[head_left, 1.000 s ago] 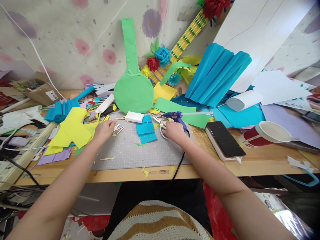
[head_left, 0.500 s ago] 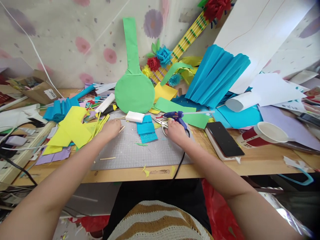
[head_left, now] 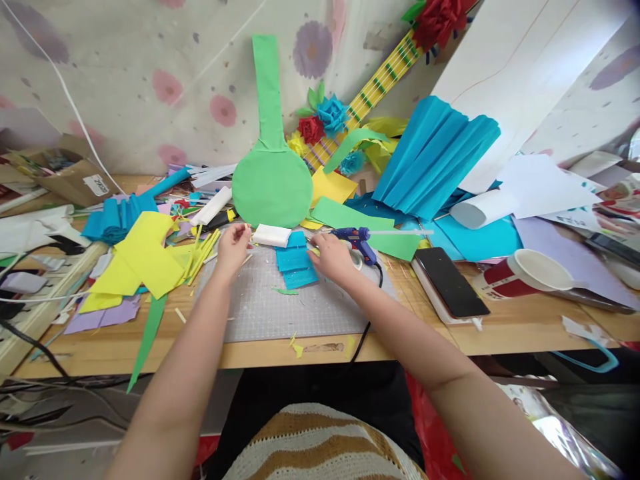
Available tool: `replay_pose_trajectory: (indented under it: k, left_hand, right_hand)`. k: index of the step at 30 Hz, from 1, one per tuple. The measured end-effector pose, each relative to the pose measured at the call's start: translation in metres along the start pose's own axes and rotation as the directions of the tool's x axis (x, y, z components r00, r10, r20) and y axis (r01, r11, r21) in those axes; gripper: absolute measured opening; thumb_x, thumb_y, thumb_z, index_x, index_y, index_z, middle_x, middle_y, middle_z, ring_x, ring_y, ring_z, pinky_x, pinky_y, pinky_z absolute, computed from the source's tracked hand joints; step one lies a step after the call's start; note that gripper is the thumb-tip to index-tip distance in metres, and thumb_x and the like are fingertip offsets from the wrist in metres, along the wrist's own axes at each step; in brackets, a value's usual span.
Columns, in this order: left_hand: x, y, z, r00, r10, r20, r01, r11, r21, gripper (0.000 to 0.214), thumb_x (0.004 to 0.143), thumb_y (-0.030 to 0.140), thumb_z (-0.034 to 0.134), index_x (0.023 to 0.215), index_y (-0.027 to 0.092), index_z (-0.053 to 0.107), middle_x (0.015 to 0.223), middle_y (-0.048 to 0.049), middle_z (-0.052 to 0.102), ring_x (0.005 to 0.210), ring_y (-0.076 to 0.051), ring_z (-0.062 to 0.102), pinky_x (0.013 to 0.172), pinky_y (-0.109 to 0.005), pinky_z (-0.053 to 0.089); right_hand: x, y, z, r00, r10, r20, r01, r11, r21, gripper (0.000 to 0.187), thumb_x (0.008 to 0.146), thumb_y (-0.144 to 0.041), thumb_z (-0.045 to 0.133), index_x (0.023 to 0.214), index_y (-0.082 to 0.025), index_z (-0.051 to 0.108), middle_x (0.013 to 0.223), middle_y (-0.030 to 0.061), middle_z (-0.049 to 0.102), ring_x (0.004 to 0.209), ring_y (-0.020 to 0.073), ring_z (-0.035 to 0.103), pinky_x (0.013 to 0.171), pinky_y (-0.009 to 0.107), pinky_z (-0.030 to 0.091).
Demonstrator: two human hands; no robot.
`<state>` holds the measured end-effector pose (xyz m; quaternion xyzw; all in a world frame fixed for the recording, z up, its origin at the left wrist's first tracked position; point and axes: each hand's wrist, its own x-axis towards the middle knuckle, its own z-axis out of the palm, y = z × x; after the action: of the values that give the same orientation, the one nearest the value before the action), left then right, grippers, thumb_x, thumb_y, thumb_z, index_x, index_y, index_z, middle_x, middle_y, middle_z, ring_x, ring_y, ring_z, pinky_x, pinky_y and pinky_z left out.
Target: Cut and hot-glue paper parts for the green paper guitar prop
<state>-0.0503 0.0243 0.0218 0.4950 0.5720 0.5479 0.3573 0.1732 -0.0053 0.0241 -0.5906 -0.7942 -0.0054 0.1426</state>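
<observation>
My left hand [head_left: 233,248] is over the mat's left edge, beside a small white block [head_left: 271,235]. Its fingertips are pinched together; what they hold, if anything, is too small to make out. My right hand [head_left: 332,256] reaches to the right edge of some blue crepe paper pieces [head_left: 296,261], thumb and fingers apart around a yellow scrap [head_left: 314,251]. Partly behind that hand show the scissors' handles [head_left: 357,259]. A blue glue gun [head_left: 356,236] with a clear stick lies just beyond it. The grey cutting mat [head_left: 270,313] is underneath.
Behind the mat stands a green banjo-shaped paper piece [head_left: 273,187]. Yellow paper [head_left: 150,253] and a green strip [head_left: 149,340] lie left. To the right are a phone [head_left: 453,283], a paper cup [head_left: 525,273] and folded blue paper [head_left: 435,157]. The glue gun's cord [head_left: 367,327] hangs over the edge.
My left hand has moved right, closer to the white block. My right hand has left the scissors' handles and shifted left to the blue paper. The green strip at left has come into view.
</observation>
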Motion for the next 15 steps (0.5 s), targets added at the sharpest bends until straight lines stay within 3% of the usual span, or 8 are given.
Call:
replay_pose_trajectory:
  k: [2, 6, 9, 15]
  left_hand:
    - [-0.009, -0.007, 0.013, 0.999, -0.038, -0.006, 0.036, 0.974, -0.225, 0.015, 0.073, 0.027, 0.055, 0.083, 0.018, 0.05, 0.076, 0.0004, 0.053, 0.067, -0.009, 0.053, 0.057, -0.02, 0.048]
    - [-0.024, -0.016, 0.023, 0.993, -0.09, 0.081, 0.114, 0.915, -0.387, 0.024, 0.066, 0.03, 0.065, 0.078, 0.018, 0.048, 0.072, 0.0031, 0.05, 0.062, -0.007, 0.054, 0.056, -0.02, 0.05]
    - [-0.027, -0.017, 0.019, 0.981, -0.109, 0.158, 0.168, 0.887, -0.429, 0.025, 0.066, 0.029, 0.065, 0.079, 0.018, 0.047, 0.072, 0.0032, 0.053, 0.06, -0.008, 0.056, 0.06, -0.024, 0.052]
    - [-0.025, -0.016, 0.02, 0.97, -0.18, 0.165, 0.237, 0.862, -0.448, 0.014, 0.076, 0.026, 0.054, 0.083, 0.017, 0.048, 0.066, 0.0022, 0.053, 0.053, -0.007, 0.053, 0.053, -0.023, 0.049]
  right_hand:
    - [0.017, -0.013, 0.007, 0.995, -0.093, -0.031, 0.094, 0.994, 0.05, 0.026, 0.084, -0.03, 0.046, 0.104, -0.015, 0.054, 0.106, 0.0095, 0.056, 0.099, 0.0215, 0.045, 0.086, 0.03, 0.033]
    - [0.046, -0.036, 0.022, 0.969, -0.244, -0.047, 0.244, 0.97, 0.012, 0.025, 0.085, -0.025, 0.043, 0.105, -0.015, 0.056, 0.11, 0.0104, 0.055, 0.101, 0.0226, 0.042, 0.088, 0.032, 0.031]
    - [0.056, -0.048, 0.032, 0.971, -0.237, -0.018, 0.236, 0.971, -0.049, 0.025, 0.085, -0.027, 0.042, 0.1, -0.015, 0.058, 0.105, 0.0119, 0.056, 0.099, 0.0252, 0.043, 0.084, 0.035, 0.032]
    - [0.063, -0.053, 0.04, 0.988, -0.145, -0.045, 0.144, 0.989, -0.021, 0.025, 0.086, -0.026, 0.039, 0.095, -0.015, 0.059, 0.096, 0.012, 0.061, 0.093, 0.0244, 0.049, 0.078, 0.035, 0.035]
